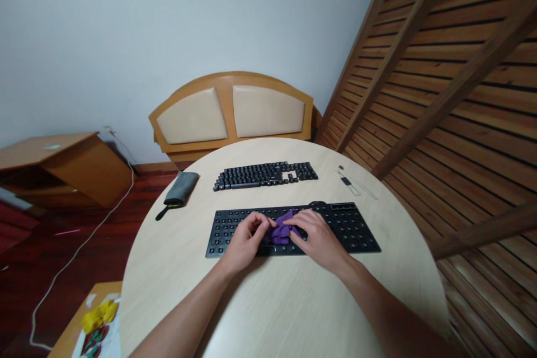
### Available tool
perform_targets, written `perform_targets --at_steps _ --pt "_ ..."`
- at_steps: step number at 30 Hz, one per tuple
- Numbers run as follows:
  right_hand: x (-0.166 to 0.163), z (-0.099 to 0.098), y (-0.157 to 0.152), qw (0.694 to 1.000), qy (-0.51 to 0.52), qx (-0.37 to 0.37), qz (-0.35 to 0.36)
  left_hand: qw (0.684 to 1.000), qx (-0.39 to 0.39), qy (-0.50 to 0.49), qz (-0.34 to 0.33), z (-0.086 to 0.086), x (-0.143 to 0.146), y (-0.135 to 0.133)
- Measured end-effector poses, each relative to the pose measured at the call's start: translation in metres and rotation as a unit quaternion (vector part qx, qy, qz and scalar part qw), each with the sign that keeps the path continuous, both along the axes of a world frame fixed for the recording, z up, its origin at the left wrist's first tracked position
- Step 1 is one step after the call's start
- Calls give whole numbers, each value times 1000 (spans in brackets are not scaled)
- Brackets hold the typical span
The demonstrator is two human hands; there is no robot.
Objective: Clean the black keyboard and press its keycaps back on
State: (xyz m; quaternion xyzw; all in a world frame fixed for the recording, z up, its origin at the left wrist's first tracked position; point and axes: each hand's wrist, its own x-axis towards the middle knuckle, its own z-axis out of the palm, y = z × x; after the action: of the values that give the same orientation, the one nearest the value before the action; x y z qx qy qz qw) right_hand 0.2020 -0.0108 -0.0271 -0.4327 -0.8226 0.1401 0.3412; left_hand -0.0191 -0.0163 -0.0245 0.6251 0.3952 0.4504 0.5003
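Because the bench [285, 302] has a round, pale, wood-grained top, its curved edge nearly meets the wooden headboard [230, 109] behind, which is arched and set with two cream panels. Beyond rises a plain whitish wall [218, 11]. A slatted wooden panel [440, 95] slants along the right side, crossed by thicker beams. To the left, a wooden cabinet [90, 168] stands on a dark reddish floor [46, 246], and a yellow bundle [99, 316] lies in the lower left corner.

The keyboard [338, 221] lies flat across the middle of the bench, closest to the person: a long black board with its key covers off, showing rows of small square sockets. On it, in the middle, sits a crumpled purple cloth [282, 229], deeply folded. The left hand [245, 240] pinches the cloth's left edge between thumb and forefinger; the right hand [316, 238] has its curved fingers and thumb closed on the other side.

Farther back, the black keys [265, 173] are laid out in keyboard order, with a gap towards the right. A grey pouch [183, 189] rests near the bench's left edge.
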Motion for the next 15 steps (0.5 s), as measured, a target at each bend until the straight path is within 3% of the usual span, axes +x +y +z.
perform_targets --at_steps 7,15 --pt "-1 -2 0 1000 -9 10 14 1000 9 -22 -15 6 -3 0" --pt "-1 1 -1 1000 -16 10 17 997 38 38 -49 4 -6 2"
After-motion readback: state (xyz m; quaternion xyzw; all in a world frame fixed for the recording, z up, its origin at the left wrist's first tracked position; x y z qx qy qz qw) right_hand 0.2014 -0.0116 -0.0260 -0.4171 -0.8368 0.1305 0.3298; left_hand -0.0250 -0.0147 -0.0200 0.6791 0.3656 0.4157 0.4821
